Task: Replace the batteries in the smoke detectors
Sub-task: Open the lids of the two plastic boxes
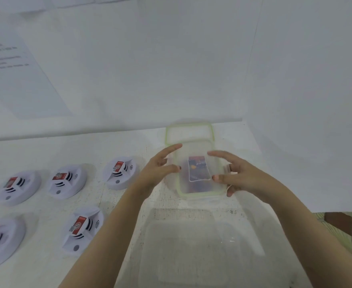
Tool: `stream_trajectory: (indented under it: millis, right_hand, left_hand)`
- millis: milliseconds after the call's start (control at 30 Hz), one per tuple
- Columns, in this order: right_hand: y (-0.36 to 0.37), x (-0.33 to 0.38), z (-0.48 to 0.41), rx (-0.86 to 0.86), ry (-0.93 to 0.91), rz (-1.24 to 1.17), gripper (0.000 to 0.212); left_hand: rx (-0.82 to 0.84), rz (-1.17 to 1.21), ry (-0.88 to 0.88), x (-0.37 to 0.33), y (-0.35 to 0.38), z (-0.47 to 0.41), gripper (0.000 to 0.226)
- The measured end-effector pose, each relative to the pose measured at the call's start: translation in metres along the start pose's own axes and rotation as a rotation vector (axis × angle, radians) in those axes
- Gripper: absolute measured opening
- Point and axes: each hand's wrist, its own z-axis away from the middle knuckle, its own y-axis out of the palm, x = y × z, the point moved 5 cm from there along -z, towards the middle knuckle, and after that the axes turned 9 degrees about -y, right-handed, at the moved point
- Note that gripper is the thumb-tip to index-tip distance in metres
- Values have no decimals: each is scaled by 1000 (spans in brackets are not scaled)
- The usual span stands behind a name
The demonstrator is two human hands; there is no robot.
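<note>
Head view: I see both hands loose, fingers spread, gripping nothing. Left hand [158, 167] flanks the left side of the clear green-rimmed box [200, 194], thumb at its wall; right hand [243, 173] flanks the right side, thumb over the rim. Can't tell if either touches it. Blurred coloured pack [199, 168] inside the box, lid [188, 126] just behind it. Five detectors [67, 180] sit in two rows on the table [46, 150], well left of the box, each with a red battery [119, 165] on top. Clear bin [187, 256] nearest me.

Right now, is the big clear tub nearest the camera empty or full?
Empty: through the clear tub only its bare bottom shows, nothing inside.
</note>
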Motion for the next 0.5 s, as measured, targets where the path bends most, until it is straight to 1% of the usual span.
stream_trajectory:
  millis: [67,133,233,300,367,400,467,500]
  right_hand:
    - [-1,1,2,40,-29,-26,41]
    - [-2,0,-1,71,-45,-34,33]
    - [-11,2,-10,89,-49,17,30]
    - [-19,5,-17,71,-65,79,32]
    - [-29,6,-27,-2,-76,111,32]
    - [-33,7,-31,-59,-80,114,32]
    - [-38,9,-38,-200,-111,158,27]
    - [-40,11,-40,-266,-127,223,23]
  left_hand:
    - [17,18,42,-10,-1,-7,60]
    - [51,77,57,-16,-2,-14,55]
    - [123,181,36,-22,-2,-21,48]
    - [77,124,19,-26,-5,-20,39]
    - [-7,-12,-8,-25,-11,-17,26]
    - [-36,-64,-27,-23,-14,-14,25]
    - [-52,-111,-57,-19,-18,-6,23]
    - [-39,-114,-69,-17,-19,0,21]
